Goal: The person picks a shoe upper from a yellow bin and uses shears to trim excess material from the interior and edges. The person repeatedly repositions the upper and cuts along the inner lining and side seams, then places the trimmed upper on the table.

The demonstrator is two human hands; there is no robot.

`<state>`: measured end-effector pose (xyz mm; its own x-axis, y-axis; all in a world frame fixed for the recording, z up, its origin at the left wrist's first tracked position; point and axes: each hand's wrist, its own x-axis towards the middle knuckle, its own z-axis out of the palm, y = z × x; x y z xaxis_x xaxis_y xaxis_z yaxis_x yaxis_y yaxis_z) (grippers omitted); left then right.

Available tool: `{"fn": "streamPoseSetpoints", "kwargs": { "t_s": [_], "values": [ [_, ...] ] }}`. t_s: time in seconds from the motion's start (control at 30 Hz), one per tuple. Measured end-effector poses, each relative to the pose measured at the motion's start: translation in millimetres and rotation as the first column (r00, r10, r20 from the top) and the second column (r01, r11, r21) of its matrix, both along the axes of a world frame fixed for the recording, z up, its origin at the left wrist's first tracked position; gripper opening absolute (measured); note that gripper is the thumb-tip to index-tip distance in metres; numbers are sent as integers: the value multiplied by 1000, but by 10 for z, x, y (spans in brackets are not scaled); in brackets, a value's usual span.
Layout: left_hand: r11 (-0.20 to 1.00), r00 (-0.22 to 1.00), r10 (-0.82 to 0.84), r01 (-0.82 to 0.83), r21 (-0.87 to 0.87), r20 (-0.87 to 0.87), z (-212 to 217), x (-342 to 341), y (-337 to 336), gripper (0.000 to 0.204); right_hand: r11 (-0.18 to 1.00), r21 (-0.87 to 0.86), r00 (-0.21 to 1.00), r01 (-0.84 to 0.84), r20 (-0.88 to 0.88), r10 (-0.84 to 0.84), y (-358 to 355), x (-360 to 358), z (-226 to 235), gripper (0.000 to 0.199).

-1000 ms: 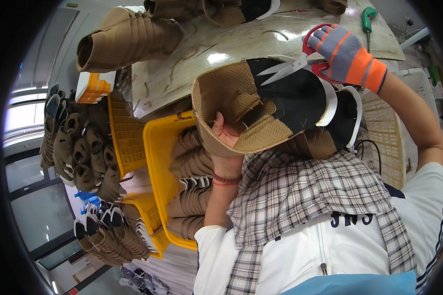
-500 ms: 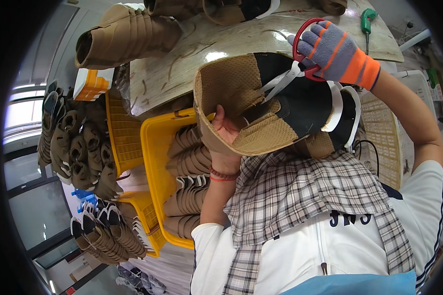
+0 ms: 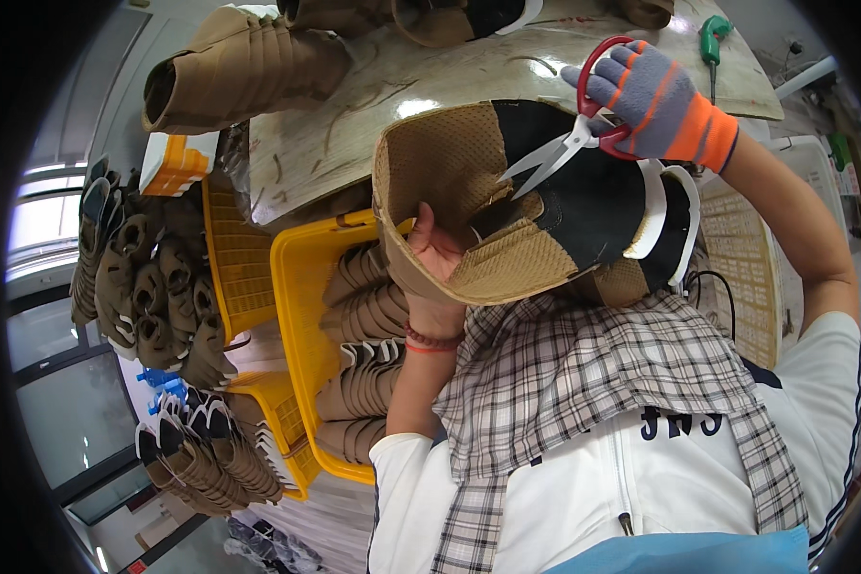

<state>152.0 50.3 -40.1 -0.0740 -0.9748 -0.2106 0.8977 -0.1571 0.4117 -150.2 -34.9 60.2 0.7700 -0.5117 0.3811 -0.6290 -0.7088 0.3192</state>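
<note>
Lying across the centre of the frame with its long axis running left to right, the tan-and-black shoe upper (image 3: 536, 206) has its tan mesh end at the left and its black, white-trimmed end at the right; the bare left hand (image 3: 437, 256) curls its fingers up into it from below, while the gloved right hand (image 3: 655, 100) at the upper right has its fingers closed through the red handles of scissors (image 3: 569, 139), blades parted and pointing left over the upper. A yellow crate (image 3: 301, 316) at centre left holds rows of tan uppers, more fill the baskets at the far left, and the scratched desk (image 3: 430, 86) across the top carries further stacks beside windows at the left edge.

Shoe workshop (crates (image 3: 301, 287) of uppers (image 3: 364, 316))
</note>
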Motion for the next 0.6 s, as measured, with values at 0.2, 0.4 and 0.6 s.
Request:
{"fn": "streamPoseSetpoints", "kwargs": {
  "t_s": [0.2, 0.4, 0.6],
  "values": [
    [1000, 999, -12, 12, 13, -41, 239, -113, 7, 34, 999, -45, 997, -9, -76, 5, 4, 95, 3, 45],
    [999, 1000, -11, 11, -53, 0, 189, -75, 7, 37, 999, 37, 999, 33, 14, -33, 57, -80, -18, 37],
    [989, 985, 26, 0, -150, 172, 382, -136, -12, 40, 908, 415, 833, 62, 479, -276, 149, -181, -24, 38]
  ]
}}
